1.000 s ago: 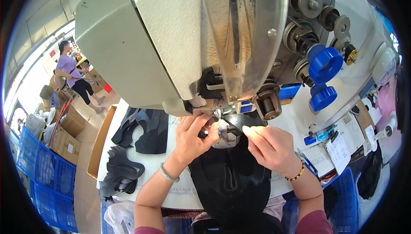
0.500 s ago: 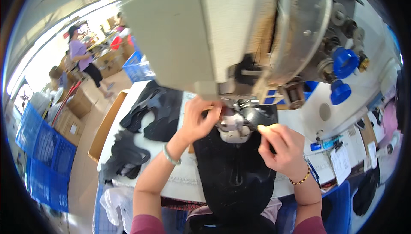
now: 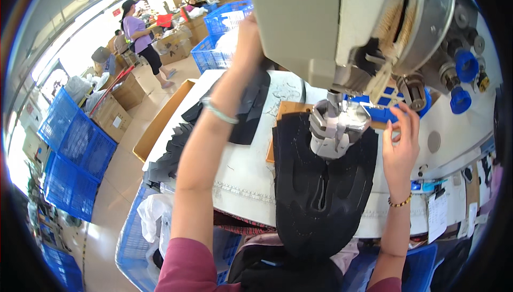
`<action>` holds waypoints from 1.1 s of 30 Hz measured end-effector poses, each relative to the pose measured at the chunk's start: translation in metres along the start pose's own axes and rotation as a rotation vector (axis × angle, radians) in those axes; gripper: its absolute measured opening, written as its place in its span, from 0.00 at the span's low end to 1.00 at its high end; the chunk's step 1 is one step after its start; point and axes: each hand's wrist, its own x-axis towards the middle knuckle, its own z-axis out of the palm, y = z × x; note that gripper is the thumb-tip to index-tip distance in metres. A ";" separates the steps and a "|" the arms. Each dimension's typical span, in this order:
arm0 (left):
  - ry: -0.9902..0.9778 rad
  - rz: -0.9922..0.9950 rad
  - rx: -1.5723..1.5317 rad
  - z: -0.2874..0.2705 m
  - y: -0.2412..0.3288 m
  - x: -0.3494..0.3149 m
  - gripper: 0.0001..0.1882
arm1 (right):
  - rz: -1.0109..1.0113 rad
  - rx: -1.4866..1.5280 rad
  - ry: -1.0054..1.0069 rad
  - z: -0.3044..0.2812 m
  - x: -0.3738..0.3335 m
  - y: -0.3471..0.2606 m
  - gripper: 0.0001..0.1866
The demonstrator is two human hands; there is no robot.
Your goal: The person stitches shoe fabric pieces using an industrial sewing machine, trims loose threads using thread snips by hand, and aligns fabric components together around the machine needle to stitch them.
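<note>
A sewing machine with a pale head (image 3: pixel 299 30) stands over the table. Under its metal post and foot (image 3: pixel 336 126) lies a black, rounded fabric piece (image 3: pixel 320 201) with a slit in the middle, hanging over the front edge. My left hand (image 3: pixel 249 43) is raised at the far left side of the machine head; its fingers are hidden and blurred. My right hand (image 3: pixel 401 145) is up beside the needle area, near the metal lever and knob (image 3: pixel 414 91). Its fingers are slightly bent and apart, with nothing visible in them.
Dark cut pieces (image 3: pixel 243 113) lie in overlapping rows on the white tabletop (image 3: pixel 240 169). A cardboard box (image 3: pixel 155 126) stands at the table's left. Blue crates (image 3: pixel 75 169) and a person in a purple top (image 3: pixel 140 38) are farther left. White papers (image 3: pixel 437 214) hang at the right.
My left hand has moved from the needle area up to the far left of the machine head. My right hand has risen and its fingers have spread. The view has shifted.
</note>
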 end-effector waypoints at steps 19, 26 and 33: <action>-0.091 -0.387 1.126 -0.052 -0.183 -0.099 0.33 | -0.022 -0.036 -0.956 0.005 -0.075 -0.053 0.36; -0.459 -0.401 0.813 -0.040 -0.054 -0.158 0.19 | 0.242 0.369 -0.821 0.019 -0.083 -0.053 0.22; -0.121 0.472 0.802 -0.057 -0.057 -0.215 0.21 | 0.620 0.963 -0.812 0.024 -0.055 -0.065 0.12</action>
